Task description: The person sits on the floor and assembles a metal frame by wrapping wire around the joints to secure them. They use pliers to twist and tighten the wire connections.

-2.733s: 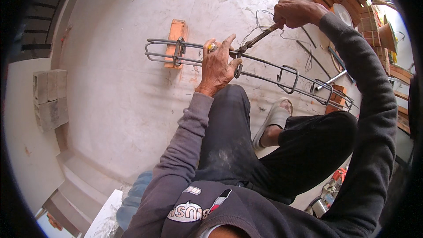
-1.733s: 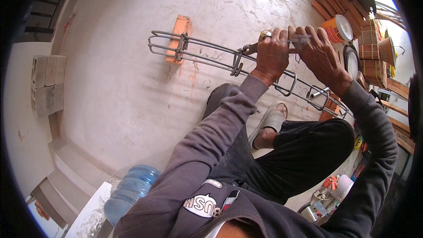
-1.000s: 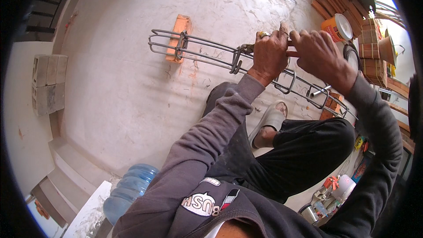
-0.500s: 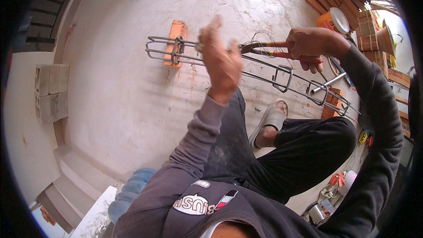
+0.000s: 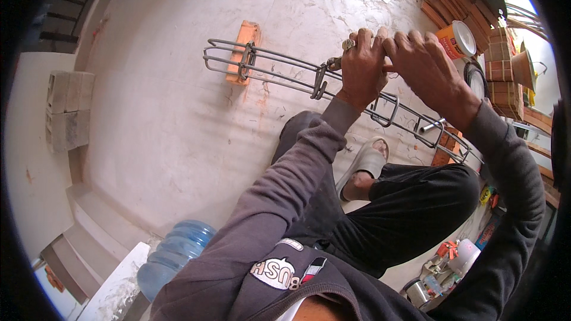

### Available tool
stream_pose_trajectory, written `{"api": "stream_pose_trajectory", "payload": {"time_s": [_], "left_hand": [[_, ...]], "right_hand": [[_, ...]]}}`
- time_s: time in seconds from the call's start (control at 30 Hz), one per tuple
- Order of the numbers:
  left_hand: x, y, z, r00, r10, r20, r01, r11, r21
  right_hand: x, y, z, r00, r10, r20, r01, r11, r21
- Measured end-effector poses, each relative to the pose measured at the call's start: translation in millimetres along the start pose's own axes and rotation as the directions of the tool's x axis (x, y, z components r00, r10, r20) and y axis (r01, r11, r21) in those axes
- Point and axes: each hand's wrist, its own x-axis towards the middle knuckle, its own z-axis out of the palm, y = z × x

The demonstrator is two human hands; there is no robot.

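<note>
A long, narrow rebar cage (image 5: 285, 60) of thin steel bars and rectangular stirrups runs across in front of me, propped on an orange brick (image 5: 252, 34) at its left end and another brick (image 5: 445, 150) at its right. My left hand (image 5: 363, 71), with a ring on one finger, is closed over the pincers (image 5: 334, 64), hiding most of them. Their metal head shows at the bars, beside a stirrup (image 5: 320, 80). My right hand (image 5: 429, 74) is curled closed just right of my left, at the handle end. The red handles and the tie wire are hidden behind the hands.
My sandalled foot (image 5: 369, 163) rests just below the cage. Behind my right hand stands an orange bucket (image 5: 457, 40) with a white lid, near stacked tiles (image 5: 455, 3). A blue water jug (image 5: 178, 249) lies at lower left. Grey blocks (image 5: 68, 110) stand against the left wall.
My left hand, raised and spread over the cage before, has moved right and closed at the pincers. My right hand has turned and shifted slightly; both hands now sit together.
</note>
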Motion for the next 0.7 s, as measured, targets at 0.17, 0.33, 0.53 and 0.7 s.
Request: {"api": "stream_pose_trajectory", "payload": {"time_s": [0.17,0.33,0.53,0.7], "left_hand": [[12,0,-12,0.992,-0.123,0.038,0.128,0.971,-0.203],[4,5,-13,0.995,-0.098,0.017,0.100,0.987,-0.128],[-16,29,-18,0.992,-0.012,0.126,0.010,1.000,0.016],[-11,12,-7,0.988,0.078,0.133,-0.073,0.996,-0.043]], "right_hand": [[4,9,3,0.966,-0.194,-0.169,0.140,0.947,-0.288],[15,21,15,0.934,0.035,0.357,-0.102,0.980,0.170],[26,41,-3,0.368,-0.198,0.909,-0.802,0.426,0.418],[11,35,2,0.624,-0.079,0.778,-0.611,0.572,0.548]]}}
